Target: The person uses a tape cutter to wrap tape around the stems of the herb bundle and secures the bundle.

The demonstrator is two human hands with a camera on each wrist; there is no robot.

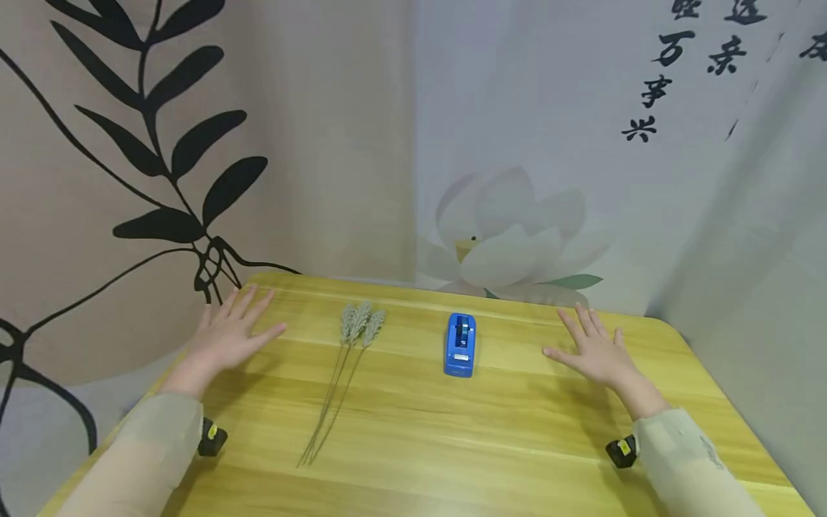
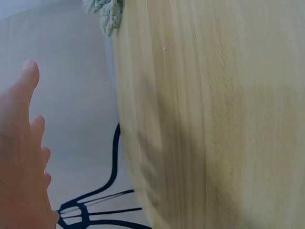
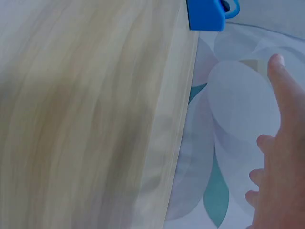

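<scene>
My left hand point(image 1: 229, 339) hovers over the table's left side with its fingers spread, holding nothing. On the other side my right hand point(image 1: 597, 352) is likewise held above the wood, fingers spread. Between them lies a blue tape dispenser point(image 1: 459, 346), nearer the right hand; part of it shows at the top of the right wrist view point(image 3: 205, 15). A few dried grass stems with grey-green seed heads point(image 1: 357, 324) lie left of the dispenser, nearer the left hand. Their fuzzy heads peek in at the top of the left wrist view point(image 2: 110, 15).
The yellow wooden table point(image 1: 400, 431) has rounded far corners. Behind it hangs a curtain point(image 1: 336, 143) printed with dark leaves, a lotus and black characters. A small black wrist camera point(image 1: 211, 438) sits below the left wrist, another black camera point(image 1: 622, 452) below the right.
</scene>
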